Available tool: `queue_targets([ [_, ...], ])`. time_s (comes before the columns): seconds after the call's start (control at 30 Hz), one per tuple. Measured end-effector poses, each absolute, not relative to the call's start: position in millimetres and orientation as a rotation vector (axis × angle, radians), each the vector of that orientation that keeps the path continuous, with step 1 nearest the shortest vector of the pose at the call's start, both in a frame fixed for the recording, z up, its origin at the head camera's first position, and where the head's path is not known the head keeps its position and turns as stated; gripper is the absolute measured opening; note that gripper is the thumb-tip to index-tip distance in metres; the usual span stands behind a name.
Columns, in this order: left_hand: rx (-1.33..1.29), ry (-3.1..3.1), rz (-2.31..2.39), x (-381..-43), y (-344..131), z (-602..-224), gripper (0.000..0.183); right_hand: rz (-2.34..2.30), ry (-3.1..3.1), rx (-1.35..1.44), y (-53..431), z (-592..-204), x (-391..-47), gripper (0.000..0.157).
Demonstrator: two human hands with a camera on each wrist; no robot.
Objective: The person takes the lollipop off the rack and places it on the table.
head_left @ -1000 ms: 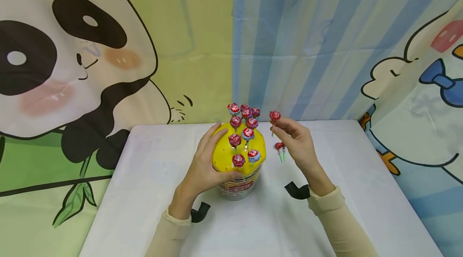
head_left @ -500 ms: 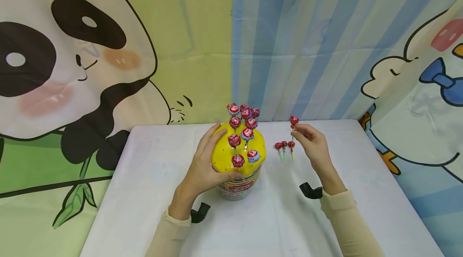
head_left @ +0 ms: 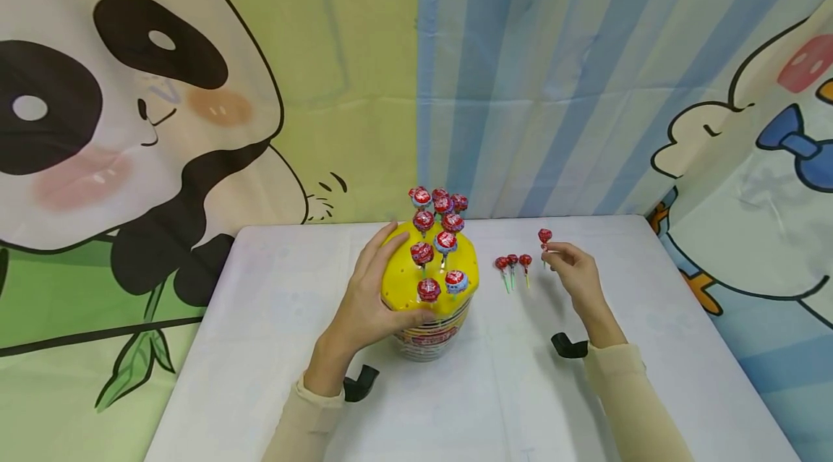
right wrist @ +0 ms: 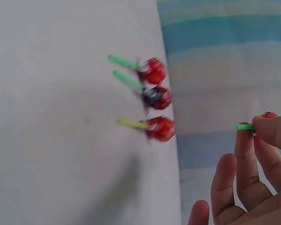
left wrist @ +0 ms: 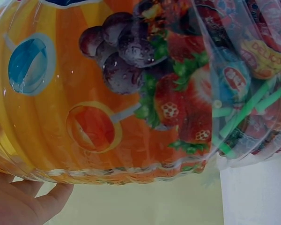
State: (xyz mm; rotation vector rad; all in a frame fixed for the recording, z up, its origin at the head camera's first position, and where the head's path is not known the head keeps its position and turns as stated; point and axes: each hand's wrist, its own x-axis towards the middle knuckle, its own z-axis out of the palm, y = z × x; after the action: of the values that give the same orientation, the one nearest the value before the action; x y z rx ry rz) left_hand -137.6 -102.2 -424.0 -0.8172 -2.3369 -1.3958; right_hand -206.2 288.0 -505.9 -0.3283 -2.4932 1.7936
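Note:
My left hand (head_left: 364, 296) grips a clear ribbed candy jar (head_left: 426, 340) around its yellow lid (head_left: 402, 277), thumb at the front and fingers on the far left side. Several red and blue wrapped lollipops (head_left: 422, 254) stand upright in the lid. The left wrist view shows the jar's orange fruit label (left wrist: 91, 126), with more lollipops inside. Off to the right, my right hand (head_left: 578, 275) pinches a red lollipop (head_left: 544, 235) by its stick, green in the right wrist view, close over the table. Three lollipops (head_left: 513, 259) lie side by side just left of that hand.
A white-covered table (head_left: 273, 346) carries everything. Behind it hangs a cloth backdrop (head_left: 364, 86) with a panda at left and a bird at right. Black curved pieces (head_left: 569, 345) stick out at both wrists.
My right hand has moved right and lowered with a lollipop in its fingertips, past the three lying ones. My left hand has kept its hold on the jar.

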Motion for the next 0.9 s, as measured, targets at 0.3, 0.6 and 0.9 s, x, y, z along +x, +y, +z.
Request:
queue_targets([
  [0.3, -0.822, -2.332, -1.398, -137, -102, -424, 0.103, 1.676, -2.654, -0.448, 302, -533, -210, 0.036],
  [0.6, -0.823, -2.331, -1.403, -138, -101, -423, 0.103, 1.497, -2.817, -0.533, 307, -544, -217, 0.035],
  [0.9, -0.81, -2.344, -1.412, -136, -101, -421, 0.104, 1.343, -2.896, -0.504, 301, -547, -218, 0.032],
])
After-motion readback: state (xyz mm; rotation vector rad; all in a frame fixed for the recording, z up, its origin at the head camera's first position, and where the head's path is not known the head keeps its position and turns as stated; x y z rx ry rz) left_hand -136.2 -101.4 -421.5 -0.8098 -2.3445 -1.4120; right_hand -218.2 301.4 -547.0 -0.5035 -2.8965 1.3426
